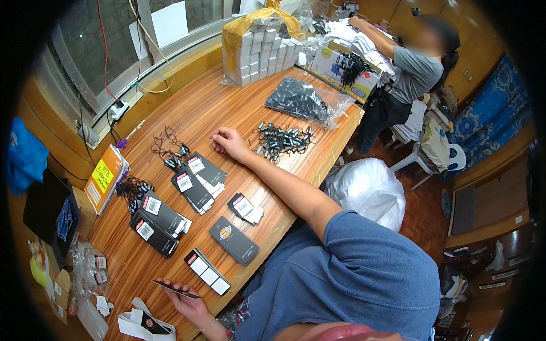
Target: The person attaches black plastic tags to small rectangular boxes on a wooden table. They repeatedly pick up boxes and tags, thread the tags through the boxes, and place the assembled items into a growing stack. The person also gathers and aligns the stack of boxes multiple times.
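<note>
I see my left hand [190,307] pinching a dark flat card [175,289]; my right hand [227,140] rests empty, probably, beside the loose pile of small strung metal clips [282,140]; several dark tag stacks [196,181] are laid out, that pile remains.

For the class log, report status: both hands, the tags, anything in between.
Left hand pinching a dark card tag. Right hand resting empty on the table by the pile of small clips. Stacks of dark tags lie between.

Small packing workroom, set up in a wood-panelled room. Long wooden bench [216,108] strewn with dark hang tags [196,182], a heap of small clips on strings [281,139] and a clear bag of more [301,102]. Stacked white boxes [259,51] at the far end. Second person [406,74] sorting white goods beside cartons. Stuffed plastic bag [367,187] on the floor.
</note>
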The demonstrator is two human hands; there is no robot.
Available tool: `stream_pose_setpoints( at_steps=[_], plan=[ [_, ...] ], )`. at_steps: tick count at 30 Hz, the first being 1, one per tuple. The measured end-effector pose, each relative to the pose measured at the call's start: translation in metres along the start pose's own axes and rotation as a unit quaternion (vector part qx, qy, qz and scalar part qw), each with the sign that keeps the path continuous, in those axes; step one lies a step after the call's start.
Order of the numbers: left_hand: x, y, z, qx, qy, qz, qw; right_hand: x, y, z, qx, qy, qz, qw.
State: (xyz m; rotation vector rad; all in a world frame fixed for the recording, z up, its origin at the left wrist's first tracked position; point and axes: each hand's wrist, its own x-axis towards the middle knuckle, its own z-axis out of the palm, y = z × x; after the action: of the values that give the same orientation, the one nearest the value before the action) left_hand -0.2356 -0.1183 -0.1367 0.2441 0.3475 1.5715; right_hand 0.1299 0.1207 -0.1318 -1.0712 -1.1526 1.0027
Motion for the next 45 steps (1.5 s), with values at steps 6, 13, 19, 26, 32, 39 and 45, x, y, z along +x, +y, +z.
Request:
stream_pose_setpoints(
  at_steps=[6,13,19,26,32,39,45],
  plan=[
    [-0.001,-0.002,0.002,-0.002,0.006,0.003,1.000,0.001,0.001,-0.001,0.011,-0.009,-0.016,1.000],
    [0.001,-0.001,-0.003,0.001,-0.006,0.002,1.000,0.000,0.000,-0.001,0.010,-0.004,-0.008,1.000],
    [0.001,-0.001,-0.002,0.005,-0.004,0.006,1.000,0.000,-0.003,-0.002,0.013,-0.011,-0.008,1.000],
    [0.002,-0.002,0.004,-0.001,-0.026,-0.002,1.000,0.001,-0.001,-0.002,0.026,-0.009,-0.007,1.000],
    [0.002,-0.003,0.003,0.008,-0.016,0.001,1.000,0.001,-0.001,-0.002,0.015,-0.015,-0.008,1.000],
    [0.000,-0.003,0.008,0.023,0.013,0.013,1.000,0.001,-0.003,-0.001,0.014,-0.013,-0.008,1.000],
    [0.002,-0.004,0.006,0.017,0.014,0.008,1.000,0.002,0.000,-0.004,0.023,-0.010,-0.006,1.000]
  ],
)
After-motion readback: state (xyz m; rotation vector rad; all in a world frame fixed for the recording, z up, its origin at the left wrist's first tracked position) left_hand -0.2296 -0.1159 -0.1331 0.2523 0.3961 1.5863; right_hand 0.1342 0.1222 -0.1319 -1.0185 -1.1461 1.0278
